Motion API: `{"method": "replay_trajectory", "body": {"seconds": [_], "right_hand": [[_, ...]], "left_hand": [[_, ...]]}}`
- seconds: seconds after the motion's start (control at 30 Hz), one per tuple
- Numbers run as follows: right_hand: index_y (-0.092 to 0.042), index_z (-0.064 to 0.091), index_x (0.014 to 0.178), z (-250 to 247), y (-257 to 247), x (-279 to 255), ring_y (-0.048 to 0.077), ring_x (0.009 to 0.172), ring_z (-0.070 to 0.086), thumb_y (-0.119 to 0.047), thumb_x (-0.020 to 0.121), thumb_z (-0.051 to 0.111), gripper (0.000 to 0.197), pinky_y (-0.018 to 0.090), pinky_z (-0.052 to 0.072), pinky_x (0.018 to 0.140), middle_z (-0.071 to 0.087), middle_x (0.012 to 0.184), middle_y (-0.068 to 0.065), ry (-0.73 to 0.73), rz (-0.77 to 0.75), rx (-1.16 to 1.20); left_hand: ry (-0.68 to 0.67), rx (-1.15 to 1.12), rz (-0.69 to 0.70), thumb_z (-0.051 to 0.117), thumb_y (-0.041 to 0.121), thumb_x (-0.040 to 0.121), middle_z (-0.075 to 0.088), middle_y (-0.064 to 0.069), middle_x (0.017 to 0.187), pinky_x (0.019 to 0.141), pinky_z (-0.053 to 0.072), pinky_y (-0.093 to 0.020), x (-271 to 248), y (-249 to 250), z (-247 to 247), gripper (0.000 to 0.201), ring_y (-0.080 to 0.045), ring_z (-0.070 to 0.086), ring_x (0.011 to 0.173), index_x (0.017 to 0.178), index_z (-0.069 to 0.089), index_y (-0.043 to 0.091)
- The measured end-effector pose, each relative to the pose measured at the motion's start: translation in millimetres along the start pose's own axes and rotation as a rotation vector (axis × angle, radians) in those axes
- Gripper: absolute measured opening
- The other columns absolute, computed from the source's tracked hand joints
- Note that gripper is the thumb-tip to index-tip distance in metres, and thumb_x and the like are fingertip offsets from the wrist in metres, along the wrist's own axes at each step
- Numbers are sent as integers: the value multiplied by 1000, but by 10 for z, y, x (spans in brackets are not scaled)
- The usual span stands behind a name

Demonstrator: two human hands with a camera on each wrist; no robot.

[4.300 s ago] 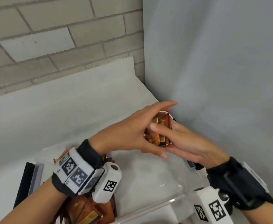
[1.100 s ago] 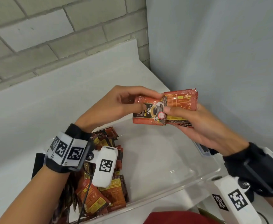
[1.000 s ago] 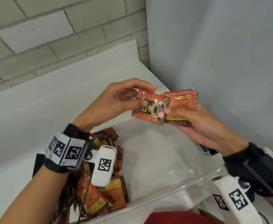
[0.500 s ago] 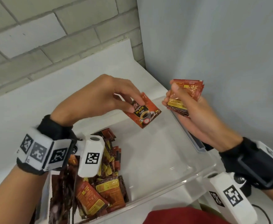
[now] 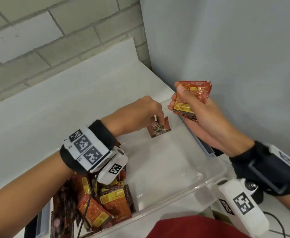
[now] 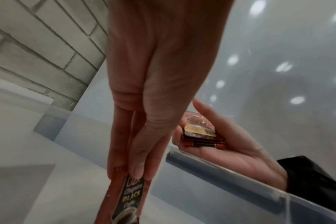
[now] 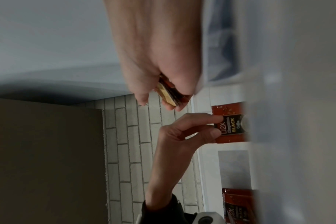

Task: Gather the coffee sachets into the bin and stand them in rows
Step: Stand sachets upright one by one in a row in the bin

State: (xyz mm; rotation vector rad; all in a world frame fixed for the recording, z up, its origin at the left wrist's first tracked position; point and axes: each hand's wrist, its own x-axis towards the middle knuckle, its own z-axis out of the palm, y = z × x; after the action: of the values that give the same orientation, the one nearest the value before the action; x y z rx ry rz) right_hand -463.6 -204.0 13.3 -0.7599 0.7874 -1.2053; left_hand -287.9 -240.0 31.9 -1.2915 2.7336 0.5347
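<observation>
White table (image 5: pixel 58 107) runs into a corner of grey brick and a plain pale wall, and on it sits my clear bin (image 5: pixel 207 182). With my left hand (image 5: pixel 140 114) I pinch one sachet (image 5: pixel 158 130) by its top edge, upright and low inside the bin's far end. My right hand (image 5: pixel 197 117) hovers above the bin's right rim, fingers curled round a stack of sachets (image 5: pixel 190 97). A loose heap of sachets (image 5: pixel 99 205) lies at the bin's near left end.
</observation>
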Motion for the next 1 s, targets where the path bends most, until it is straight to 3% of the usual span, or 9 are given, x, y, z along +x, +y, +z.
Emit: {"method": "replay_trajectory", "body": {"seconds": [0.1, 0.23, 0.37, 0.63, 0.83, 1.0], "right_hand": [[-15, 63, 101, 4, 3, 5, 14, 77, 62, -29, 82, 64, 23, 26, 52, 85, 62, 81, 0, 5, -1, 5], [-15, 64, 100, 5, 9, 9, 13, 76, 63, -30, 80, 65, 25, 26, 53, 85, 62, 81, 1, 14, -2, -5], [-14, 64, 100, 2, 10, 9, 14, 77, 63, -27, 84, 63, 20, 26, 53, 84, 62, 80, 1, 20, -4, -6], [-14, 64, 97, -2, 12, 12, 15, 78, 64, -28, 86, 62, 18, 28, 53, 85, 63, 80, 1, 29, -1, -14], [-15, 65, 94, -3, 12, 5, 15, 78, 65, -34, 75, 65, 27, 28, 51, 84, 65, 78, 0, 15, -12, -24], [-15, 64, 94, 5, 2, -11, 14, 78, 65, -36, 75, 64, 28, 27, 52, 83, 65, 77, 0, 8, -15, -40]], "left_hand": [[0, -3, -1, 59, -5, 86, 69, -6, 102, 74, 48, -30, 15, 11, 29, 28, -11, 52, 82, 101, 75, 13], [-12, 37, -26, 60, -3, 87, 67, -8, 107, 79, 51, -40, 50, 7, 87, 27, -24, 62, 92, 104, 74, 14], [10, 93, -10, 60, 0, 88, 66, -9, 104, 74, 52, -45, 62, 5, 123, 26, -28, 63, 88, 104, 73, 16], [19, 309, -12, 55, 6, 92, 62, -6, 104, 68, 51, -39, 18, 127, 118, 25, -27, 61, 91, 110, 68, 18], [67, 346, 0, 58, 8, 94, 54, -7, 112, 70, 52, -38, -9, 211, 111, 25, -26, 60, 93, 117, 65, 15], [80, 369, 5, 59, 10, 94, 53, -9, 110, 68, 51, -35, -2, 229, 116, 23, -25, 59, 93, 116, 65, 12]]}}
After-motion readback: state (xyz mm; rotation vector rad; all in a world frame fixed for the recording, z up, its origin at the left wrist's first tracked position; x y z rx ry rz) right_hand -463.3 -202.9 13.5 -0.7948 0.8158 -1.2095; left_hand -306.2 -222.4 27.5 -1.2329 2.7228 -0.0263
